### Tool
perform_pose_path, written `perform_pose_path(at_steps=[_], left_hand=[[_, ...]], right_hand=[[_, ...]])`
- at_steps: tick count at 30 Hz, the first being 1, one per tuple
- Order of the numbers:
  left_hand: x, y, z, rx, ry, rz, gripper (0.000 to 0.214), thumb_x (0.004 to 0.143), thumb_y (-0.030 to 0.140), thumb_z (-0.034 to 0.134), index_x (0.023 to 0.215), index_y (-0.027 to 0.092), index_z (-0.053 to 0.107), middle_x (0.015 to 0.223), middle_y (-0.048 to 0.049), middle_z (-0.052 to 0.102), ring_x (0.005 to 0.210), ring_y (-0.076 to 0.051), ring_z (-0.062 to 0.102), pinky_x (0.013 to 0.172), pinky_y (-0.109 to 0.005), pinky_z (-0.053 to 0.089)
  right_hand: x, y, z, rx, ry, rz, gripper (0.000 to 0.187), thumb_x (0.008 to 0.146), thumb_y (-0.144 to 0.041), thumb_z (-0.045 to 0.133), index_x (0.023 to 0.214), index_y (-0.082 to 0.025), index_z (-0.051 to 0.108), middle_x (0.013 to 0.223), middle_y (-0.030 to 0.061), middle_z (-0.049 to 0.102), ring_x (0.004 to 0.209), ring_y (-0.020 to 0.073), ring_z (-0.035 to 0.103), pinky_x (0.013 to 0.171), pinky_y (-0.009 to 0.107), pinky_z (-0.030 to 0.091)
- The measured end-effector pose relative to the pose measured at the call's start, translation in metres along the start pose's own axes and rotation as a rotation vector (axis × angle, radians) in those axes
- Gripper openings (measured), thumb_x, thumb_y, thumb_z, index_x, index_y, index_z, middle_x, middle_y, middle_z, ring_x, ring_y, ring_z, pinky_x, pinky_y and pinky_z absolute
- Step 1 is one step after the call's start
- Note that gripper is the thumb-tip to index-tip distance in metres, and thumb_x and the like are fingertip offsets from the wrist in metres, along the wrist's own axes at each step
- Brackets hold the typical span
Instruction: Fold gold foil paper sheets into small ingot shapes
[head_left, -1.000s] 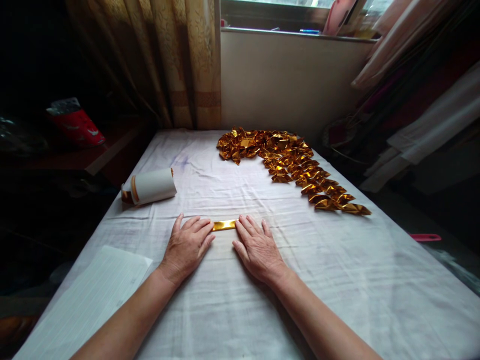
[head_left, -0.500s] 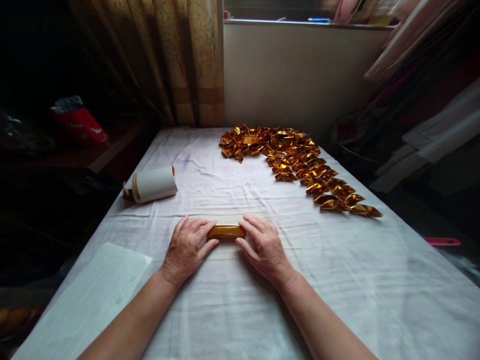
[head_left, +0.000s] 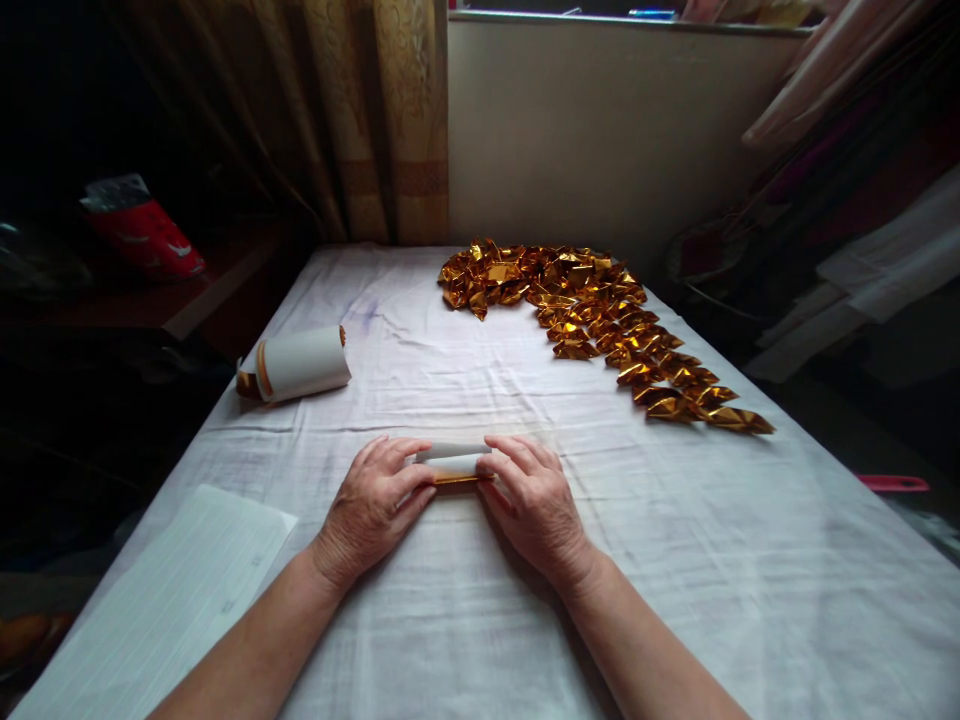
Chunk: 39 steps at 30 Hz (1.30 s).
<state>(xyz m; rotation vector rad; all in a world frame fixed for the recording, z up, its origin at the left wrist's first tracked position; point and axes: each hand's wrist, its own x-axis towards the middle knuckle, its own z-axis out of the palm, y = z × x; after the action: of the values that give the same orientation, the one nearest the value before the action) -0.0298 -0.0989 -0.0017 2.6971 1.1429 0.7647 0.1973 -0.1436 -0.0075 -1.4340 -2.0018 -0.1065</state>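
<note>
Foil paper (head_left: 456,467), one piece: at the middle of the cloth-covered worktop (head_left: 465,385), between left hand (head_left: 375,498) and right hand (head_left: 538,502); now opened to a pale inside above a gold near edge, against an all-gold strip half a second earlier. Hands: gripping opposite ends with thumbs and fingertips, arched at the knuckles, less flat than a second earlier. Forearms (head_left: 240,635): slanted inward from the near side.

Strip (head_left: 456,465) between hands (head_left: 375,497), roll (head_left: 306,363) left, folded pieces (head_left: 577,276) behind right
</note>
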Motion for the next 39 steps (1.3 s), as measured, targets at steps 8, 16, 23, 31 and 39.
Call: perform_pose_path(at_steps=[8,16,23,31,39], left_hand=[[0.000,0.000,0.001,0.001,-0.027,0.010,0.015,0.091,0.027,0.055,0.097,0.025,0.069,0.125,-0.0060,0.067,0.119,-0.025,0.058,0.110,-0.052,0.035],[-0.001,-0.001,0.002,-0.019,-0.075,-0.033,0.026,0.093,0.038,0.054,0.113,0.025,0.066,0.117,-0.0052,0.072,0.114,-0.025,0.062,0.112,-0.054,0.030],[0.001,-0.002,0.000,-0.046,-0.072,-0.093,0.032,0.095,0.042,0.050,0.117,0.024,0.064,0.110,-0.0049,0.074,0.109,-0.025,0.063,0.110,-0.053,0.031],[-0.003,-0.010,0.007,-0.034,0.072,-0.142,0.036,0.092,0.023,0.052,0.128,0.024,0.055,0.090,-0.0009,0.072,0.089,-0.020,0.065,0.099,-0.045,0.045],[0.005,0.001,-0.004,0.016,0.274,0.051,0.030,0.091,0.017,0.057,0.120,0.021,0.058,0.115,-0.0092,0.066,0.108,-0.021,0.061,0.097,-0.038,0.049]], right_hand=[[0.001,0.000,0.001,-0.044,0.057,-0.037,0.009,0.089,-0.017,0.056,0.086,-0.023,0.063,0.119,0.0066,0.067,0.113,0.0228,0.055,0.093,0.036,0.043],[0.001,-0.002,-0.004,-0.056,0.022,-0.037,0.013,0.089,-0.016,0.054,0.079,-0.023,0.060,0.116,0.0059,0.067,0.110,0.0233,0.055,0.092,0.036,0.042],[-0.001,-0.007,-0.011,-0.068,-0.121,-0.096,0.020,0.093,-0.018,0.052,0.074,-0.021,0.059,0.081,0.0024,0.067,0.074,0.0185,0.054,0.070,0.032,0.040],[-0.004,-0.001,-0.005,0.086,-0.178,-0.074,0.012,0.092,-0.016,0.050,0.091,-0.020,0.062,0.117,0.0063,0.069,0.113,0.0252,0.058,0.094,0.039,0.044],[-0.002,0.001,0.001,0.091,-0.162,-0.081,0.019,0.096,-0.023,0.052,0.109,-0.023,0.066,0.114,0.0056,0.072,0.106,0.0229,0.062,0.090,0.040,0.046]])
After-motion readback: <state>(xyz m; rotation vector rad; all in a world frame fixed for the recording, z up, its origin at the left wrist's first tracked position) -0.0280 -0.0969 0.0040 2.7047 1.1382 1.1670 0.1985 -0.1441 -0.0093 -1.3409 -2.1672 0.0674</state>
